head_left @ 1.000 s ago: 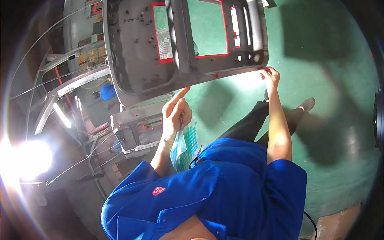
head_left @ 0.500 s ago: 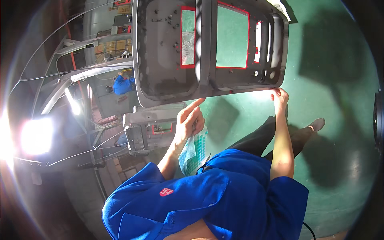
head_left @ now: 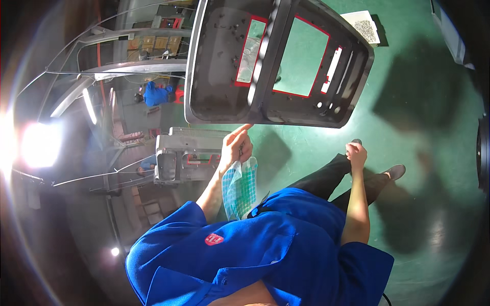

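A large dark grey moulded panel (head_left: 224, 76) with red-edged openings hangs in front of me. My left hand (head_left: 236, 148) is below its near edge, with the index finger stretched up to that edge. The other fingers are curled round the top of a clear sheet with teal dots (head_left: 240, 188), which dangles beneath the hand. My right hand (head_left: 356, 155) is closed and apart from the panel, lower and to the right. Whatever its fingers may pinch is too small to make out.
At the left, a second, lighter grey panel (head_left: 173, 162) with red-edged openings hangs lower. Metal rails (head_left: 138, 68) run behind the large panel. A person in blue (head_left: 157, 94) is farther off. A white tray of small pieces (head_left: 361, 28) lies at the far right on the green floor.
My right hand has left the panel's near right corner and come down toward me. The panel appears tilted differently, its right end swung away from my hand. My left hand keeps the dotted sheet.
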Motion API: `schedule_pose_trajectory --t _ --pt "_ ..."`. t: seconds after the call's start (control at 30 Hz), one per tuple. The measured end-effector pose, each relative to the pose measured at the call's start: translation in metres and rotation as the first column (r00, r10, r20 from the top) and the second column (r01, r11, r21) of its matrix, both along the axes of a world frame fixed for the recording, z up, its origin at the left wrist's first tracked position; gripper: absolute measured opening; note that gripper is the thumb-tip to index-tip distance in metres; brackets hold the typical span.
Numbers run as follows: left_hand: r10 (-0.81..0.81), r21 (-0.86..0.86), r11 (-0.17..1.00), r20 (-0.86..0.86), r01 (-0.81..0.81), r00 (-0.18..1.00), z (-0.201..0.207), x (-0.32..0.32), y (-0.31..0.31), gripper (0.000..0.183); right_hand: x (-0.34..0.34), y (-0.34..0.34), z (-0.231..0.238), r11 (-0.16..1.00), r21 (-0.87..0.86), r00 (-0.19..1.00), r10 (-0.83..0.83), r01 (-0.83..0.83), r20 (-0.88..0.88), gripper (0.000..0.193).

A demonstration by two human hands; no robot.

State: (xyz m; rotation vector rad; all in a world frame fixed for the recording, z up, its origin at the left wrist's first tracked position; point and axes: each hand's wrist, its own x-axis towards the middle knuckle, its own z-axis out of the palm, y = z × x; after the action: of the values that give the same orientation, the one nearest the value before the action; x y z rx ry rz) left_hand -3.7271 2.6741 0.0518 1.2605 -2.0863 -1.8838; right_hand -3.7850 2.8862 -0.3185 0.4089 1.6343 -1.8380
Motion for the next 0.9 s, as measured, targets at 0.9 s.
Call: schedule_pose_trajectory --t 0.9 --pt "0.036 -0.038 0.999 -0.061 -0.039 0.997 0.009 -0.009 0.015 0.038 -0.056 -0.091 0.345 0.831 0.144 0.12 0.244 -0.538 -0.962 0.006"
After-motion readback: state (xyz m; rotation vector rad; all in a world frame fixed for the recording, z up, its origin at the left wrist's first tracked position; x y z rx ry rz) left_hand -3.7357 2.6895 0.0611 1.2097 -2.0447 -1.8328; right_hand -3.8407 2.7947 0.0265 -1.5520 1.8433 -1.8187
